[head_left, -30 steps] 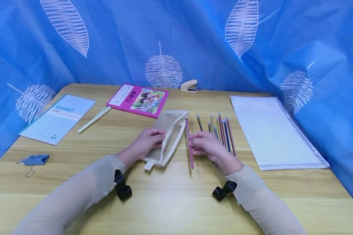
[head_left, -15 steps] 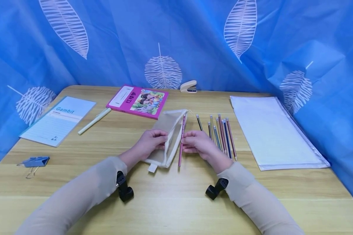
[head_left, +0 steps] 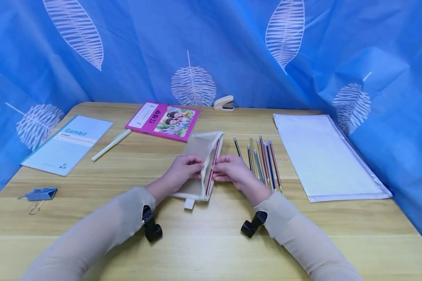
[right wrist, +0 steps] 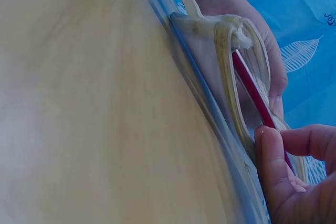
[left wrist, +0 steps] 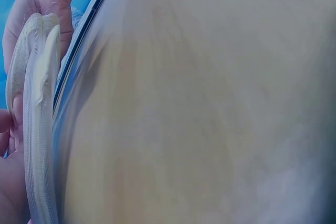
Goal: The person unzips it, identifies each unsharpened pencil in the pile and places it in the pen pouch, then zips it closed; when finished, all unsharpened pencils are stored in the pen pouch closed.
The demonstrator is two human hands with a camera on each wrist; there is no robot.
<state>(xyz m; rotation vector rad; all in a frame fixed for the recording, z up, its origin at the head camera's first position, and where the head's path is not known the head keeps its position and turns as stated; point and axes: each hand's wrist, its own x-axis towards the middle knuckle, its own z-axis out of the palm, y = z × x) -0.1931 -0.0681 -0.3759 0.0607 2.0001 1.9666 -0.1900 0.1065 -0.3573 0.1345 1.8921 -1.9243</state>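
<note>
A beige zippered pencil pouch [head_left: 197, 146] lies on the table, its long mouth parted. My left hand [head_left: 185, 168] pinches the near left edge of that mouth. Between finger and thumb my right hand [head_left: 233, 171] holds a dark red pencil [head_left: 209, 180], which lies lengthwise within the pouch opening. The right wrist view shows the red pencil [right wrist: 252, 85] inside the zipper edges, with the right thumb and forefinger [right wrist: 310, 142] on it. In the left wrist view the pouch's zipper edge [left wrist: 39, 129] stands between both hands. Several pencils [head_left: 263, 160] lie just right of my right hand.
Farther left are a pink book [head_left: 163, 121], a pale green pen [head_left: 111, 145], a notebook [head_left: 68, 144] and a blue binder clip [head_left: 42, 194]. A cream stapler [head_left: 224, 103] stands at the back edge. A white mesh-edged folder [head_left: 330, 156] lies at the right.
My right hand has moved left with the red pencil, from beside the pouch into its opening. My left hand has shifted slightly right, widening or turning the pouch mouth a little.
</note>
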